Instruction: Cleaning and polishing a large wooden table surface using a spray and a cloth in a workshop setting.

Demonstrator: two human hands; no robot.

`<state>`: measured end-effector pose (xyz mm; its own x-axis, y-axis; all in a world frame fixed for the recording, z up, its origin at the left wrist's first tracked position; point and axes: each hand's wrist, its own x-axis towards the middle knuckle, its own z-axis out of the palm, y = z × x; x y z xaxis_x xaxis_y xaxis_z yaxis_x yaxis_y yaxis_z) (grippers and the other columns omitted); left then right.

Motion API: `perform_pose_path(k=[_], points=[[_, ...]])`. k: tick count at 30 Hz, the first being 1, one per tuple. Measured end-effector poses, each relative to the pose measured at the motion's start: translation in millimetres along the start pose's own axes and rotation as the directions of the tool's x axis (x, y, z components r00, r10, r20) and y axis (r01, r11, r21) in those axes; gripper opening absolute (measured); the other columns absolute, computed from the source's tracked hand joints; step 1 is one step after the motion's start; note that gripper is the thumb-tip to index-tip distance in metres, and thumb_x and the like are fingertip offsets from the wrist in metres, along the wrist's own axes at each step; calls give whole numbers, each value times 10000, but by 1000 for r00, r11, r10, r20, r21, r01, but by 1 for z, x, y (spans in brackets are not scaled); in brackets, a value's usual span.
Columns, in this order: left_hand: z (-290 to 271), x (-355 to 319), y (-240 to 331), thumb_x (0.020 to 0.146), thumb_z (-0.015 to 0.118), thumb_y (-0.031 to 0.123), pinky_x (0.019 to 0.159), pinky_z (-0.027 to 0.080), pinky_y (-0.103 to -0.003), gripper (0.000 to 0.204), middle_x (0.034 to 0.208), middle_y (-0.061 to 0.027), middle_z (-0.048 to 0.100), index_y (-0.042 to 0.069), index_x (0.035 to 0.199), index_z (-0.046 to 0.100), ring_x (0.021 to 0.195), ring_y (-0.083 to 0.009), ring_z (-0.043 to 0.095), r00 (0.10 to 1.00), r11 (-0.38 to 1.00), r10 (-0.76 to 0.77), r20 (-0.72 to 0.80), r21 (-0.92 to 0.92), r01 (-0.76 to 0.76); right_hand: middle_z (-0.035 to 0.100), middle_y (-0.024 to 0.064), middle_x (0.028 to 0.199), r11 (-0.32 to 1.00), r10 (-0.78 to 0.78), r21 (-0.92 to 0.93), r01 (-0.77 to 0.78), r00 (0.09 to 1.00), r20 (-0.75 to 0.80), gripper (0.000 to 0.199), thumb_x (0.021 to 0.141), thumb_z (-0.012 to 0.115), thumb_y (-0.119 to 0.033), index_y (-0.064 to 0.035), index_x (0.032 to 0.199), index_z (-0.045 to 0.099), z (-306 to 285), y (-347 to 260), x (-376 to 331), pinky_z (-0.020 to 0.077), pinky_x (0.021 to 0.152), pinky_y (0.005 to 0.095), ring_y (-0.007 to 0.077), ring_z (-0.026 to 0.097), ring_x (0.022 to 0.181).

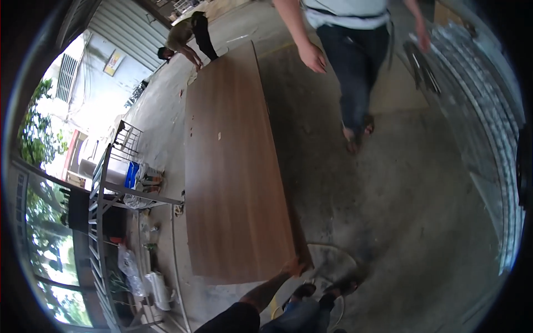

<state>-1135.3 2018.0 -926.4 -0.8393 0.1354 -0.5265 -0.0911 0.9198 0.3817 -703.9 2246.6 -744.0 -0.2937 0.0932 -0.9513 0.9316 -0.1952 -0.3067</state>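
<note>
A long brown wood-grain panel stretches from just in front of me to the far end of the work area. At its near right corner is my left hand, its fingers closed around the edge. Part of the grip is hidden by the corner and is slightly blurred. My right hand does not show. A small pale mark and several dark specks are on the panel's top face. Beyond the far end, another person bends over with both hands down near the panel's corner.
A second person in dark trousers walks on the concrete floor right of the panel. Long silvery bundled lengths line the right side. On the left stand a metal frame and plastic bags. A pale hose loops near my feet.
</note>
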Motion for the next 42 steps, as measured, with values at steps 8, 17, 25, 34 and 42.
perform_pose_path(k=[8, 17, 25, 34, 42], points=[[-52, -75, 57, 865, 532, 628, 1115, 319, -441, 866, 1441, -270, 404, 21, 1452, 343, 1352, -396, 382, 851, 885, -313, 421, -195, 422, 594, 68, 948, 957, 84, -274, -91, 996, -37, 413, 996, 452, -402, -92, 1262, 505, -113, -203, 8, 417, 554, 314, 170, 518, 644], [-98, 26, 30, 793, 633, 556, 1035, 420, -442, 837, 1326, -236, 534, -15, 1376, 444, 1247, -358, 510, 796, 718, -549, 254, -344, 605, 602, 135, 1049, 514, -431, -792, 329, 897, 93, 418, 987, 469, -335, -68, 1307, 510, -67, -602, 145, 439, 668, 351, 238, 538, 794], [-231, 153, 158, 910, 619, 331, 997, 458, -389, 558, 1263, -233, 592, -1, 1339, 488, 1204, -313, 567, 891, 482, -433, 135, -801, 356, 639, 208, 1099, 567, -406, -726, 388, 899, 164, 355, 1002, 429, -275, -5, 1204, 542, -68, -753, 112, 451, 859, 412, 358, 601, 1028], [-238, 196, 186, 910, 620, 298, 962, 484, -368, 534, 1264, -208, 601, -13, 1326, 496, 1168, -297, 593, 725, 244, -649, 229, -841, 483, 569, 235, 1246, 268, -349, -810, 522, 836, 423, 382, 973, 472, -192, -11, 1310, 493, -45, -909, 187, 442, 966, 434, 404, 537, 1165], [-153, 197, 238, 909, 617, 333, 952, 487, -390, 527, 1239, -219, 607, 4, 1308, 513, 1129, -306, 609, 552, -31, -759, 344, -867, 497, 482, 185, 1356, -435, -352, -378, 817, 232, 907, 606, 785, 580, 11, -23, 1373, 435, 182, -1075, 329, 399, 1008, 459, 382, 470, 1190]])
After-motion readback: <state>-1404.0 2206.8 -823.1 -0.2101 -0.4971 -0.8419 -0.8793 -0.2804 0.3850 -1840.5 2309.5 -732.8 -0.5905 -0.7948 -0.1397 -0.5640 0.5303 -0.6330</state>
